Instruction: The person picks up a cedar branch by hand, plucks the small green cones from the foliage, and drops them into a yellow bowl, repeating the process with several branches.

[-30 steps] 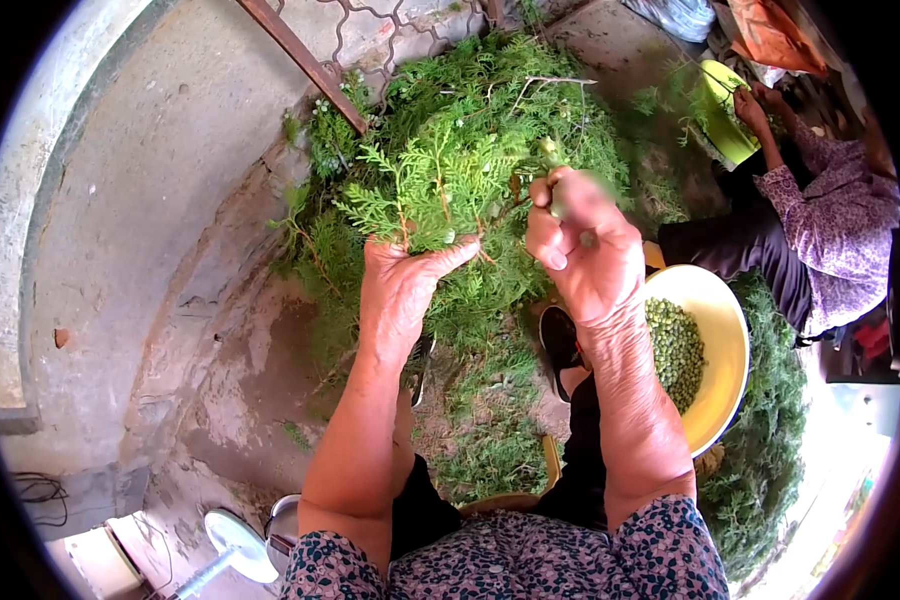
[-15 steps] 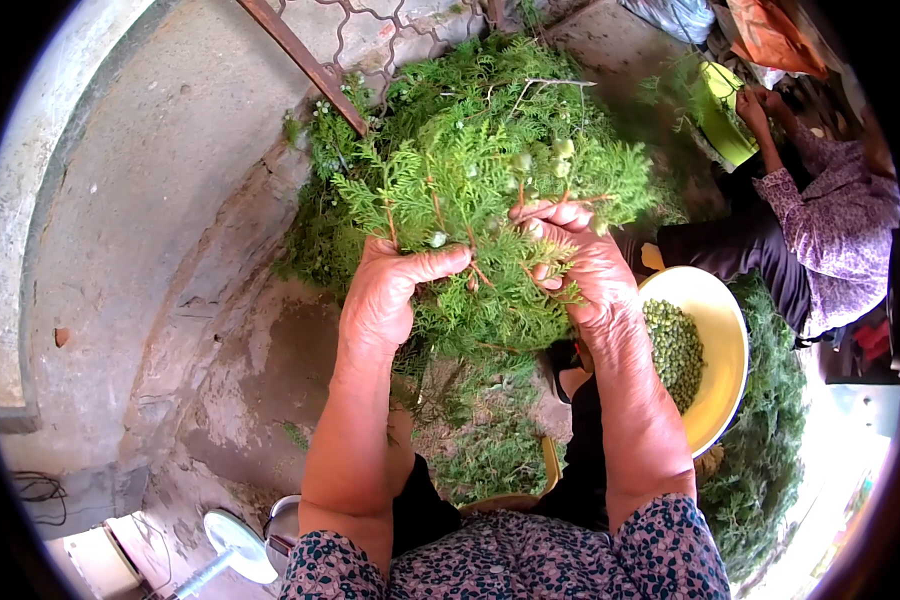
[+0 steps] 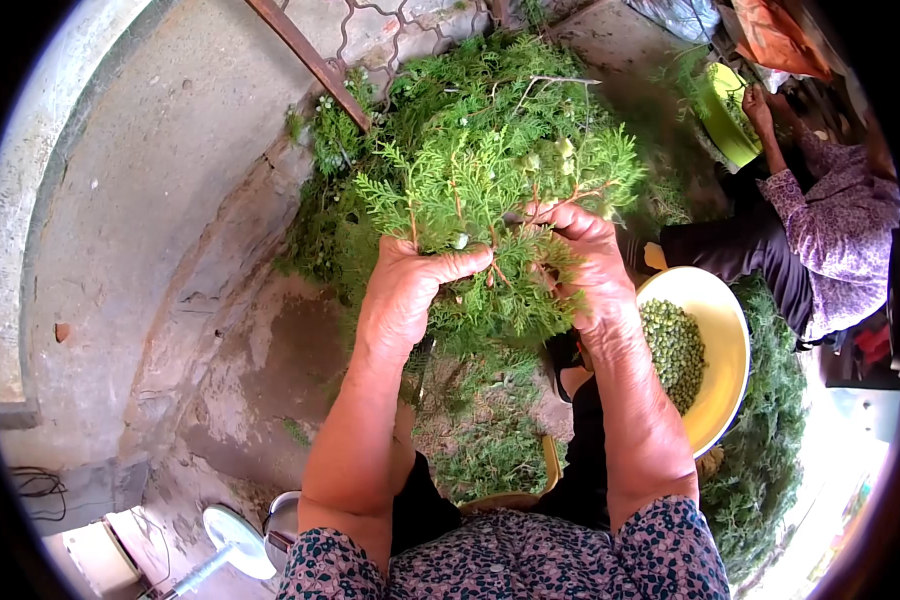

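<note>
Concrete floor (image 3: 200,130): worn grey ground curves round your left side, and a brown bar (image 3: 310,60) slants in from the upper edge to reach the greenery.
Pile of cut greenery (image 3: 460,85): heaped in front of you beyond your hands, with loose scraps scattered on the ground nearer to you.
Leafy sprig (image 3: 485,185): up between your two hands, over the near part of the pile; its flat fronds fan out away from you, while reddish stems run back toward your fingers.
Left hand (image 3: 400,295): clamped on the base of the sprig, thumb laid along it and pointing right, the other fingers mostly hidden behind.
Right hand (image 3: 598,268): fingers closed in on the sprig's right part, thumb and forefinger near together; leaves cover some of them, so you cannot tell exactly what the tips pinch.
Pale cones (image 3: 565,148): on the sprig, just beyond your right fingertips, making your right hand the nearer one; the reddish stem beside them runs sideways, out to the right, rather than straight away from you.
Single cone (image 3: 461,241): just above your left thumb, so nearer your left hand.
Yellow bowl (image 3: 725,340): outward of your right forearm (image 3: 645,400), partly filled with small green cones (image 3: 670,345), well apart from the sprig.
Co-worker (image 3: 840,220): seated to your right, hands at a lime-green basin (image 3: 725,130).
</note>
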A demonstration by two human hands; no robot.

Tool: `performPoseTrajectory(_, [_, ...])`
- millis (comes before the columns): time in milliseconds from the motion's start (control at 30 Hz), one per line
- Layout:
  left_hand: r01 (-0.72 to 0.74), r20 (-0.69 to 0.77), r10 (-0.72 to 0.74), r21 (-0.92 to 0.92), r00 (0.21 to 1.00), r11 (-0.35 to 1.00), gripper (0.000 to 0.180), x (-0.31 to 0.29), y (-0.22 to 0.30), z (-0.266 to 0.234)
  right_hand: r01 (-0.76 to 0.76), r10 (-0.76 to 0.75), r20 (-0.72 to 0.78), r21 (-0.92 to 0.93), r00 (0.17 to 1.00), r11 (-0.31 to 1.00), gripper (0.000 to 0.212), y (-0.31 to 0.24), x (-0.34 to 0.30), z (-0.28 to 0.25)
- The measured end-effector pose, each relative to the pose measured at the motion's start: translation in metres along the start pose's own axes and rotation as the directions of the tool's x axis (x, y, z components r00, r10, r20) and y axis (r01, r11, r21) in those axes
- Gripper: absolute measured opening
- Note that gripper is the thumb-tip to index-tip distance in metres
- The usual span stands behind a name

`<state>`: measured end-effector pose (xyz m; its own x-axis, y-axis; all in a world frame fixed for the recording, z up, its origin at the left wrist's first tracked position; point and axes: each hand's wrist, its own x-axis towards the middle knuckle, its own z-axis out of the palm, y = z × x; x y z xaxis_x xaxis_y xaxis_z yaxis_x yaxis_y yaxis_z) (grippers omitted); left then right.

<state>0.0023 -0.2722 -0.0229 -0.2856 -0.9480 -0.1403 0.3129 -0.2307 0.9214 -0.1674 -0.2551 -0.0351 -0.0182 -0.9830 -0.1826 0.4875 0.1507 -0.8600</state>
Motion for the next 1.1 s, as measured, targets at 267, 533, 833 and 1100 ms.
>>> performPoseTrajectory(267, [-0.136, -0.068, 0.143, 0.097, 0.987, 0.986, 0.019, 0.002, -0.016, -0.003, -0.016, -0.019, -0.381, -0.090, 0.925, 0.996, 0.006, -0.021, 0.001, 0.006])
performPoseTrajectory(533, [-0.047, -0.075, 0.063, 0.197, 0.995, 0.979, 0.021, 0.005, -0.018, -0.009, 0.334, -0.352, -0.168, -0.128, 0.921, 0.934, 0.009, -0.018, -0.002, -0.003])
performPoseTrajectory(833, [-0.142, -0.024, 0.146, 0.128, 0.989, 0.982, 0.025, 0.004, -0.028, 0.003, 0.316, -0.312, 0.128, -0.661, 0.941, 0.681, 0.013, -0.001, -0.005, 0.019])
performPoseTrajectory(1100, [-0.069, -0.155, 0.076, 0.049, 0.985, 0.996, 0.017, 0.003, -0.026, 0.007, 0.265, -0.289, 0.092, -0.715, 0.953, 0.647, 0.016, -0.004, -0.005, 0.013])
